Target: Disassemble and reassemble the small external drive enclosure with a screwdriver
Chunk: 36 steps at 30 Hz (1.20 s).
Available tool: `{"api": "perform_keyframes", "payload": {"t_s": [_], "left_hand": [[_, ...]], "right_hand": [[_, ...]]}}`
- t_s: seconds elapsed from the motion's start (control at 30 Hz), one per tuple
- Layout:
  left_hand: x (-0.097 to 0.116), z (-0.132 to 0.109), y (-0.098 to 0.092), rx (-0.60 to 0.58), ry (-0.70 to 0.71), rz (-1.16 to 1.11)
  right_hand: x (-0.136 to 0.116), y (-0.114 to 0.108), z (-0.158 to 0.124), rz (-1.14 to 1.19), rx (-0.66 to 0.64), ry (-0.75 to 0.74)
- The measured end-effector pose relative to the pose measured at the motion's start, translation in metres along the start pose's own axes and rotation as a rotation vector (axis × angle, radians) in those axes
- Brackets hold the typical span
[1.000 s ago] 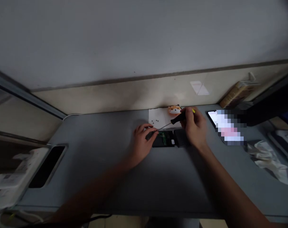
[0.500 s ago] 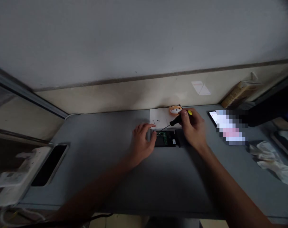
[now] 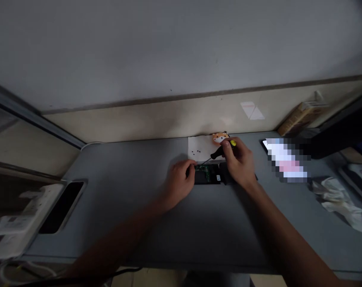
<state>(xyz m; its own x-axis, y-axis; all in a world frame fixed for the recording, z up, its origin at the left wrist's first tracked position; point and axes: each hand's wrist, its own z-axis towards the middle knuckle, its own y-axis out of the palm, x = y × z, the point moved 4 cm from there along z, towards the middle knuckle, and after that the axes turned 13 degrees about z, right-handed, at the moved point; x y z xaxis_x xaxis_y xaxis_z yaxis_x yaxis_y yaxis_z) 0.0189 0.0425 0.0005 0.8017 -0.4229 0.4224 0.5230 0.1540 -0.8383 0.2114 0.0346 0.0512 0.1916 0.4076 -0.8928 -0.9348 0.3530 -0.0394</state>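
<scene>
A black opened electronic device [image 3: 214,177] with a green circuit board [image 3: 202,169] lies flat on the desk in front of me. My left hand [image 3: 182,179] is closed at its left end, thumb and index finger meeting at the upper left corner. My right hand [image 3: 241,162] grips a screwdriver [image 3: 218,152] with a black handle and yellow end cap. Its thin shaft slants down left, the tip at the board's upper edge near my left fingertips. Whether it sits on a screw is too small to tell. Behind the device, several tiny dark screws [image 3: 198,151] rest on white paper [image 3: 203,144].
An orange-and-white animal-face case [image 3: 220,138] stands on the paper's far right. Right of my hand lie a lit phone [image 3: 285,161] and crumpled tissue [image 3: 339,201]. A dark phone [image 3: 61,207] is at the left edge of the grey desk [image 3: 130,171]; a box [image 3: 302,117] leans behind.
My left fingers have closed from a spread pose into a pinch at the device's corner. My right hand and the screwdriver have shifted slightly left.
</scene>
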Motion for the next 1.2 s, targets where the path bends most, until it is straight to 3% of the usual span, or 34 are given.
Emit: {"api": "perform_keyframes", "payload": {"t_s": [0.5, 0.77, 0.87, 0.93, 1.1, 1.2], "left_hand": [[0.005, 0.0, -0.003, -0.012, 0.07, 0.036], [0.002, 0.001, 0.001, -0.011, 0.075, 0.025], [0.002, 0.001, 0.001, -0.003, 0.086, 0.023], [0.002, 0.001, 0.001, 0.004, 0.097, 0.026], [0.001, 0.001, 0.001, -0.014, 0.099, 0.034], [0.002, 0.001, 0.001, -0.034, 0.093, 0.037]], "right_hand": [[-0.011, 0.008, -0.003, -0.075, -0.083, -0.026], [-0.023, 0.036, 0.009, -0.123, -0.143, -0.077], [-0.026, 0.055, 0.013, 0.047, -0.223, -0.14], [-0.023, 0.066, 0.011, 0.217, -0.251, -0.078], [-0.016, 0.073, -0.001, 0.35, -0.073, 0.028], [-0.015, 0.071, -0.003, 0.414, -0.089, 0.044]]}}
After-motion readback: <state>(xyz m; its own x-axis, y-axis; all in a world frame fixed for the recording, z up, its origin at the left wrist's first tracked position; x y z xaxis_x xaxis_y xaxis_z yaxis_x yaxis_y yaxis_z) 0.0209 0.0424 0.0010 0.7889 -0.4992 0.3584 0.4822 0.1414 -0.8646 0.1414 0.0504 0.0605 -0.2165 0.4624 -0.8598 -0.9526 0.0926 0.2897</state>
